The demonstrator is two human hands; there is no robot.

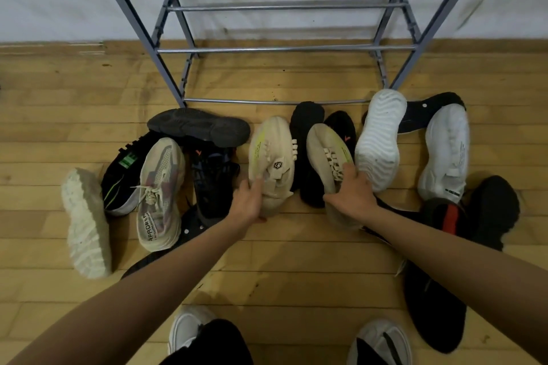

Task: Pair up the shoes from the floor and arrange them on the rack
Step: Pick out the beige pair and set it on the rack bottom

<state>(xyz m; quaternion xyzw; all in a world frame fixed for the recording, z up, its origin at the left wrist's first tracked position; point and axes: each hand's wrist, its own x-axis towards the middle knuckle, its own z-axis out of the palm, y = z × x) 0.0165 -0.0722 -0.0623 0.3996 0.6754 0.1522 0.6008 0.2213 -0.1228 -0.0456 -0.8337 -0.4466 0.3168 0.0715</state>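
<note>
Wooden floor (296, 261), metal shoe rack (284, 49) against the wall, its rails bare. We crouch in front of a jumble of shoes lying just before the lowest rail.

Our left hand (249, 201) grips the heel end of a cream sneaker with a yellow-green streak (271, 157), toe pointing toward the rack. Our right hand (351, 192) is closed over the matching cream sneaker (327, 157), fingers (350, 170) across its straps (this one tilted onto its side). Between and behind the two sit black shoes (307, 124).

To the left: a beige laced trainer (160, 192), a black shoe with green marks (124, 166), a dark sole turned up (198, 126), and a pale shoe on its side (86, 222) farthest out. To the right: a white sole facing up (381, 139) touching our right hand, a white sneaker (447, 151) near it, and black shoes with a red patch (450, 216) near our right forearm.
</note>
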